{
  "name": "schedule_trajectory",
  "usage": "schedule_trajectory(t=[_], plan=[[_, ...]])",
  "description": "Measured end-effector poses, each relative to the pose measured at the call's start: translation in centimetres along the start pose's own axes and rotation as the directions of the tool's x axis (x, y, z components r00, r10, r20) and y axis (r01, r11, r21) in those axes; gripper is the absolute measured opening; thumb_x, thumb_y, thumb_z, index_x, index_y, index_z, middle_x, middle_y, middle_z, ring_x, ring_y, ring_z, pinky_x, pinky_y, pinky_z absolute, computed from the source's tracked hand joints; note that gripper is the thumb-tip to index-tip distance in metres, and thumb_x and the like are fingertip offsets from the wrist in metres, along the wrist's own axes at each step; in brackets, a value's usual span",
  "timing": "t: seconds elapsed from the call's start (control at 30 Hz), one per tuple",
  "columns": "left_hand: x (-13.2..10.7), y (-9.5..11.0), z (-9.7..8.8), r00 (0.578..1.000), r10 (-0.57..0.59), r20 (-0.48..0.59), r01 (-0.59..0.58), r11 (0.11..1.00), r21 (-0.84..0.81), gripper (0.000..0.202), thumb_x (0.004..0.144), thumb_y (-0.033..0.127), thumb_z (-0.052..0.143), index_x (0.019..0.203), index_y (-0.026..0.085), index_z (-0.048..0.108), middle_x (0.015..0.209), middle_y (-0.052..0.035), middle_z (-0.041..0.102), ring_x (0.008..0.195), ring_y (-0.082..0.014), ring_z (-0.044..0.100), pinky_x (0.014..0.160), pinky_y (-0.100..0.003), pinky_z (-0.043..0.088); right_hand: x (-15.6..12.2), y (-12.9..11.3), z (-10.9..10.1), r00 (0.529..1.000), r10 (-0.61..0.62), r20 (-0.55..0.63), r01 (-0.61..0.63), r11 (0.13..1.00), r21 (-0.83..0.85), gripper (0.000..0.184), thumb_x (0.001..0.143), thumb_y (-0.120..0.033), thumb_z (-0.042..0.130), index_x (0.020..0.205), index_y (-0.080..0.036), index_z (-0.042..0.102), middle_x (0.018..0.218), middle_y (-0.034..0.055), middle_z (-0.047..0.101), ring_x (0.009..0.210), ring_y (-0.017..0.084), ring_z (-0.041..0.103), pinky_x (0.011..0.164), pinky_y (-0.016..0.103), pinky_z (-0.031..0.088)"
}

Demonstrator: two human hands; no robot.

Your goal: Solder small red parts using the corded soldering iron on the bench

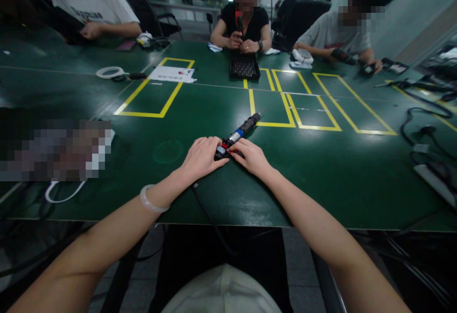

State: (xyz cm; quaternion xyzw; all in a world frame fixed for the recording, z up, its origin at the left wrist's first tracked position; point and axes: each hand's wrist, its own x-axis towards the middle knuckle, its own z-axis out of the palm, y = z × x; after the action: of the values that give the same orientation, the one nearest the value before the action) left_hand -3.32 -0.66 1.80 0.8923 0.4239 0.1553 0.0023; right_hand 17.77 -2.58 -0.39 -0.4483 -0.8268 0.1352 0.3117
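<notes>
In the head view, a slim black electric screwdriver (237,135) lies slantwise on the green table, its thin tip pointing away to the right. Silver metal and a blue band show along its body, and red parts show near the rear end. My left hand (205,155) is closed around that rear end, with a white bangle on the wrist. Beside it, my right hand (253,159) pinches at a small red part, perhaps a wire; the fingertips partly hide it. A black cable (207,208) runs from under my left hand over the table's front edge.
Yellow tape outlines (317,127) mark the green table (143,203). A white sheet (171,73) and a round white-rimmed magnifier (110,72) lie back left. A co-worker sits opposite behind a black tray (244,67). Cables and a power strip (433,182) are at right.
</notes>
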Motion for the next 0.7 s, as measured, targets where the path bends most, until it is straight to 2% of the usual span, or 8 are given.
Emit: schedule_trajectory(t=[0.13,0.37,0.6,0.7], plan=[[0.2,0.4,0.0,0.998,-0.064,0.006,0.064,0.998,0.015,0.040,0.090,0.056,0.060,0.101,0.019,0.052,0.096,-0.0092,0.065,0.092,-0.0286,0.063,0.082,-0.040,0.043,0.0,0.1,0.3,1.000,-0.010,-0.023,0.010,1.000,0.020,0.011,0.096,-0.021,0.056,0.099,-0.020,0.067,0.103,0.0078,0.065,0.099,0.021,0.062,0.087,0.032,0.050],[0.6,1.0,-0.3,0.987,-0.158,0.024,0.157,0.986,0.049,0.038,0.090,0.056,0.058,0.099,0.020,0.052,0.094,-0.0095,0.068,0.088,-0.0289,0.066,0.077,-0.038,0.044,-0.1,0.1,0.0,1.000,-0.009,-0.005,0.009,0.997,0.077,0.020,0.096,-0.018,0.051,0.106,-0.021,0.069,0.112,0.0085,0.067,0.106,0.022,0.062,0.094,0.036,0.050],[1.1,0.4,-0.7,0.977,-0.201,0.063,0.198,0.979,0.053,0.037,0.088,0.054,0.059,0.099,0.019,0.053,0.094,-0.0098,0.068,0.088,-0.0288,0.066,0.074,-0.036,0.044,-0.3,-0.1,0.0,1.000,-0.029,0.004,0.029,0.997,0.069,0.026,0.094,-0.021,0.053,0.117,-0.023,0.066,0.119,0.0081,0.065,0.113,0.023,0.059,0.098,0.038,0.049],[1.2,-0.2,-1.0,0.976,-0.206,0.077,0.202,0.978,0.052,0.037,0.089,0.053,0.058,0.102,0.018,0.053,0.097,-0.0102,0.068,0.088,-0.0286,0.066,0.074,-0.036,0.044,-0.4,0.0,-0.2,1.000,-0.027,0.009,0.026,0.998,0.064,0.023,0.095,-0.022,0.053,0.114,-0.022,0.066,0.114,0.0082,0.065,0.111,0.023,0.059,0.097,0.037,0.049]])
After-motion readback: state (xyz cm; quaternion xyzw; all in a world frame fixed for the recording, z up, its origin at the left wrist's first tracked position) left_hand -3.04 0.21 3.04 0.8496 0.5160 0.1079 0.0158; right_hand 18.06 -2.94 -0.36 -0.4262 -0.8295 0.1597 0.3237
